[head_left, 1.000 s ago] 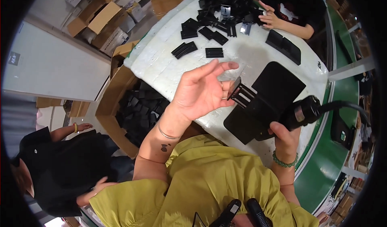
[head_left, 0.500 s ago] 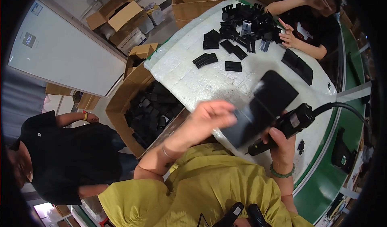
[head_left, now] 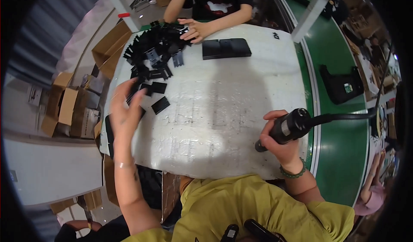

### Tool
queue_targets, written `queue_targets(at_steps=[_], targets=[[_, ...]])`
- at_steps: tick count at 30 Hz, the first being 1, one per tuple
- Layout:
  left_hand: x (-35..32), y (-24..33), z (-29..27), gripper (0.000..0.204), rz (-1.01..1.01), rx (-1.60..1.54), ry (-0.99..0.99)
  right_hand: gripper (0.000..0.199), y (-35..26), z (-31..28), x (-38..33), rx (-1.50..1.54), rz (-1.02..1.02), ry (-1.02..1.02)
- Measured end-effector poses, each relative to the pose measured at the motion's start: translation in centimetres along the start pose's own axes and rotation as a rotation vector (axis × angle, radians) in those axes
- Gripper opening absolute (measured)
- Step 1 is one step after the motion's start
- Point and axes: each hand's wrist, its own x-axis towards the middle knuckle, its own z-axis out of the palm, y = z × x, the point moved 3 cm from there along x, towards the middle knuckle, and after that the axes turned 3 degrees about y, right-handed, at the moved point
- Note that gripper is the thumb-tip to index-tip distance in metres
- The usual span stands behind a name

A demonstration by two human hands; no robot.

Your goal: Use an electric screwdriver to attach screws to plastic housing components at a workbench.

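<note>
Head view: the left hand (head_left: 124,113), fingers spread and holding nothing, reaches the black plates (head_left: 148,87) at the counter's (head_left: 223,126) left edge. The right hand (head_left: 279,141) grips a power screwdriver (head_left: 290,126). Pick-up step, apparently; next calls for closing on one plate.

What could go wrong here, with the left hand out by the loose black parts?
1. The left hand reaches over loose black plates near the table edge; a sweep could knock some off.
2. The right hand holds the powered screwdriver, whose cable crosses the green conveyor and might snag.
</note>
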Motion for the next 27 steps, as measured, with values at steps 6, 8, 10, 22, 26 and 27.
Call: queue_targets(at_steps=[6,8,10,22,26,27], targets=[[7.1,5.0,20.3,0.065,0.491,-0.072,-0.455,0.045,1.2,0.4,-1.2,-0.01,-0.066,0.002],[8.8,3.8,25.0,0.085,0.531,0.127,-0.411,0.05,1.8,0.0,-2.0,0.182,0.053,-0.02],[10.2,2.7,27.2,0.089,0.51,0.249,-0.587,0.054,1.8,-1.2,-2.7,0.26,0.015,0.096],[-5.4,11.4,11.1,0.069,0.289,-0.288,-0.711,0.047,-1.1,-10.3,2.8,0.148,-0.52,0.378],[-12.5,10.3,10.3,0.079,0.215,-0.171,-0.878,0.028,1.0,-9.5,5.7,0.272,-0.354,0.462],[-12.6,10.6,10.0,0.079,0.214,-0.171,-0.877,0.028,1.3,-9.4,6.2,0.272,-0.355,0.461]])
